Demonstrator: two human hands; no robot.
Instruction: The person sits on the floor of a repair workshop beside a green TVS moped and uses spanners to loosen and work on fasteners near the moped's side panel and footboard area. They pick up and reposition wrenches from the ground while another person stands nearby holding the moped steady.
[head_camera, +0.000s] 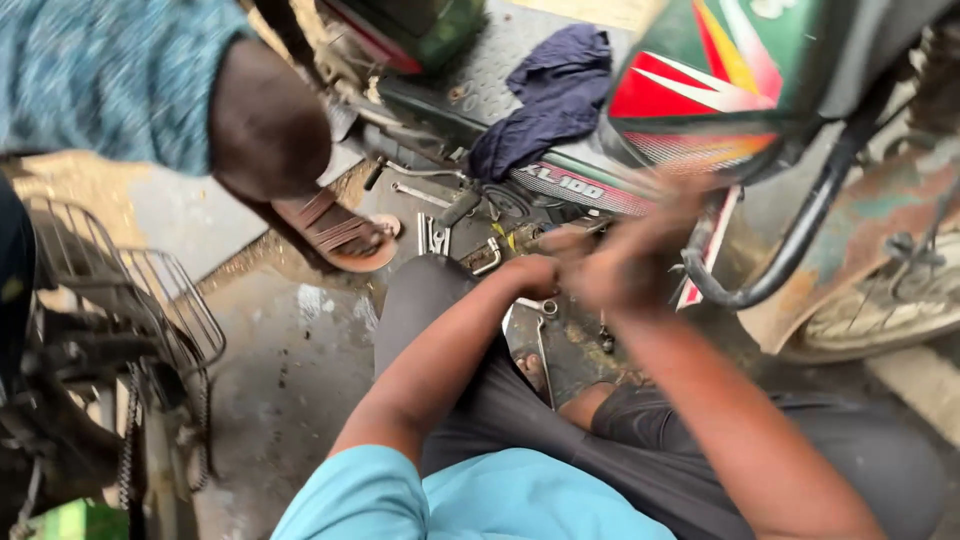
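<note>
Floor: stained concrete floor (290, 380), spanners (432, 236) scattered.
Surroundings: motorcycle (720, 90), dark blue rag (550, 95), wire rack (130, 290).
Hands: left hand (532, 275) fisted, contents unclear; right hand (630, 262) blurred, grip cannot tell.

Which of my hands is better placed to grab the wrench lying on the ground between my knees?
Probably left. The left hand sits almost directly above the wrench, while the right hand, blurred, is off to the side near the motorcycle.

Two hands (530, 275) (625, 265) work beside one motorcycle (720, 90); one blue rag (550, 95), one sandal (345, 232) and several wrenches (435, 237) lie nearby.
</note>
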